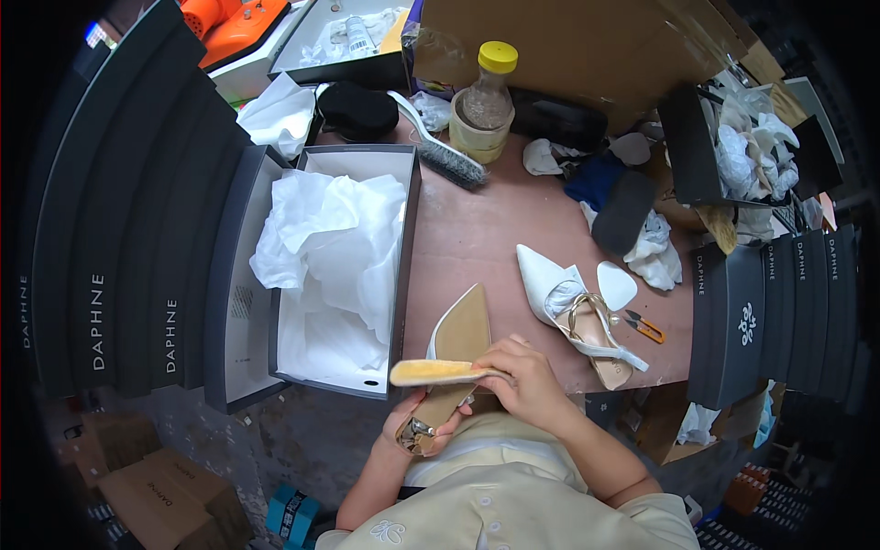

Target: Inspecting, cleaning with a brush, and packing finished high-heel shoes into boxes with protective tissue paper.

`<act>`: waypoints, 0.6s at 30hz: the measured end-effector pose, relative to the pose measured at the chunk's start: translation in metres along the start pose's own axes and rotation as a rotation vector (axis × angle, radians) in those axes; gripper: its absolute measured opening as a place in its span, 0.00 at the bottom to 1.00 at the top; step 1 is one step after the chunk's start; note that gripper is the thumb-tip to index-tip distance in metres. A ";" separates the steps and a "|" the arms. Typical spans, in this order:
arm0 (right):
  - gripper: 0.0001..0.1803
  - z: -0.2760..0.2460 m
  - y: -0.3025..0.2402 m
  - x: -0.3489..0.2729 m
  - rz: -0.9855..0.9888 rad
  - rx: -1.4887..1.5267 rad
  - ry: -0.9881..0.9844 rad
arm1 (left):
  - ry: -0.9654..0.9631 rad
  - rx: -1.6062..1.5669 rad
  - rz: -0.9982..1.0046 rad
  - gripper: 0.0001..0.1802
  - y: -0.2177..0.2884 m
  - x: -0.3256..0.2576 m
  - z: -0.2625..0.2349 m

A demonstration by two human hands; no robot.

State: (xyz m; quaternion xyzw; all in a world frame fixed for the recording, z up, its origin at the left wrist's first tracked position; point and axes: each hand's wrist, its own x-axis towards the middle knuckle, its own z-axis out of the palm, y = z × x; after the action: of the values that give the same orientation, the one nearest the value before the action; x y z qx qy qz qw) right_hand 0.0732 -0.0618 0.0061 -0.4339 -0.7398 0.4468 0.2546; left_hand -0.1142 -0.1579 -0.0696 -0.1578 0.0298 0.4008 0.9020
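In my left hand is a pointed white shoe, its tan sole facing up and its shiny metallic heel end towards me. My right hand pinches one end of a flat yellow pad with a pale edge, which lies across the middle of the shoe. Whether the pad touches the sole, I cannot tell. To the right, another pointed white slingback shoe with a gold-coloured strap rests on the table. Beside it are a white rounded piece and orange-handled thread snips.
An open shoebox lined with white tissue stands left, beside stacked dark boxes. Behind are a brush and a yellow-capped bottle in a tub. Right are cloths, a dark sponge-like block and more boxes.
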 end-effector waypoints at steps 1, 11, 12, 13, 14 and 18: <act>0.09 0.001 0.005 0.007 -0.006 -0.066 0.078 | -0.103 -0.023 -0.067 0.41 0.003 -0.001 -0.011; 0.09 0.022 -0.005 0.024 -0.182 -0.271 0.003 | -0.057 0.001 -0.039 0.41 0.002 -0.001 -0.014; 0.09 0.018 0.006 0.044 -0.162 -0.332 0.056 | -0.080 -0.035 -0.059 0.41 0.001 -0.001 -0.016; 0.09 0.014 0.015 0.057 -0.155 -0.403 0.116 | -0.077 -0.031 -0.059 0.41 0.001 0.001 -0.014; 0.09 0.016 0.021 0.056 -0.130 -0.332 0.105 | -0.062 -0.030 -0.061 0.41 0.001 -0.002 -0.010; 0.09 0.030 -0.002 0.020 -0.263 -0.172 0.002 | -0.056 0.038 -0.033 0.39 -0.001 0.002 -0.010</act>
State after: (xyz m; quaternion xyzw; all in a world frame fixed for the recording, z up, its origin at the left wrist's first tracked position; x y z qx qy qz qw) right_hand 0.0402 -0.0583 -0.0064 -0.3540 -0.8255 0.3441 0.2735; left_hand -0.1111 -0.1601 -0.0792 -0.1301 0.0096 0.3895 0.9117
